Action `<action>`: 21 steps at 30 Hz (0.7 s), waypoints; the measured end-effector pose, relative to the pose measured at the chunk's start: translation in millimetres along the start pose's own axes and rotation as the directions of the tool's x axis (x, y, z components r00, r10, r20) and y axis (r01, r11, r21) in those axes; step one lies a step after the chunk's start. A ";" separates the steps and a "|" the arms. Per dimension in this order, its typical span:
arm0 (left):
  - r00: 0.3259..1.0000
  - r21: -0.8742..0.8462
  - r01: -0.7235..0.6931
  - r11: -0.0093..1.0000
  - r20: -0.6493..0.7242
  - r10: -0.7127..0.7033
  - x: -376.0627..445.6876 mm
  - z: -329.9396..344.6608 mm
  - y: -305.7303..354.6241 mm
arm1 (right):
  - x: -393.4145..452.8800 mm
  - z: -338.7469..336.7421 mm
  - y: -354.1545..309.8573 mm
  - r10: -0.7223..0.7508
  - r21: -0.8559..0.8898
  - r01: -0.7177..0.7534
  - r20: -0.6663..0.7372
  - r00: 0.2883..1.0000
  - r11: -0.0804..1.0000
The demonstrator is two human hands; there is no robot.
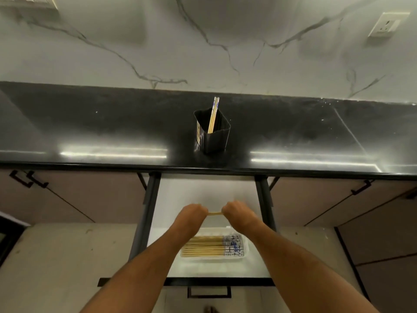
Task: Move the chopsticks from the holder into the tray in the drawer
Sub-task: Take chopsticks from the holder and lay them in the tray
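We look down at our two bare forearms reaching over an open drawer (209,195). Our left hand (191,213) and right hand (234,212) are both curled into fists, each gripping one end of a few held chopsticks (215,214), which span level between the fists, only a short pale stretch showing. Below our wrists, a white tray (244,254) in the drawer holds a row of chopsticks in the tray (212,246) lying side by side. On the black counter (90,132) beyond, a dark holder (213,138) stands upright with remaining chopsticks (213,116) leaning inside.
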State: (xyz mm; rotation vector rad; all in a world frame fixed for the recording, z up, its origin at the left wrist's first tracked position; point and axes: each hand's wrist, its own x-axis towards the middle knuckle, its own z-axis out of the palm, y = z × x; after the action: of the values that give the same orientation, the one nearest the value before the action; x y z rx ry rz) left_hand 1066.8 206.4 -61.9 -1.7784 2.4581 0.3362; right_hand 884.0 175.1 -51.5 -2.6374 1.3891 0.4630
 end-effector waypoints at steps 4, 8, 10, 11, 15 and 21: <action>0.993 0.012 -0.014 1.000 0.121 0.012 -13.9 40.3 4.1 | -4.2 38.1 -12.2 -0.044 -0.011 0.046 0.112 0.993 0.999; 0.989 -0.007 0.001 1.000 0.150 0.000 -22.1 70.5 5.0 | -7.4 70.6 -21.0 -0.027 0.018 0.025 0.120 0.992 1.000; 0.987 -0.012 0.006 1.000 0.163 -0.004 -25.0 83.9 4.1 | -8.5 85.0 -24.6 -0.012 0.028 0.009 0.106 0.994 1.000; 0.985 -0.014 0.005 1.000 0.175 -0.003 -25.8 89.9 3.7 | -8.6 91.0 -25.8 -0.007 0.027 0.004 0.102 0.995 1.000; 0.978 -0.038 -0.020 0.999 0.205 0.027 -25.7 108.8 2.0 | -5.7 110.3 -27.0 -0.022 0.033 0.018 0.116 0.993 0.999; 0.982 -0.066 0.001 0.998 0.186 0.011 -16.8 125.7 3.5 | 1.3 131.6 -26.6 0.026 0.027 -0.030 0.142 0.990 0.999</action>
State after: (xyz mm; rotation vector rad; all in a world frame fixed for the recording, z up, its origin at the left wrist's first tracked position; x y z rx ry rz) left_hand 1061.7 251.8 -180.2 -1.6797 2.3475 0.5627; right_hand 878.9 222.0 -177.2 -2.5113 1.3799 0.6155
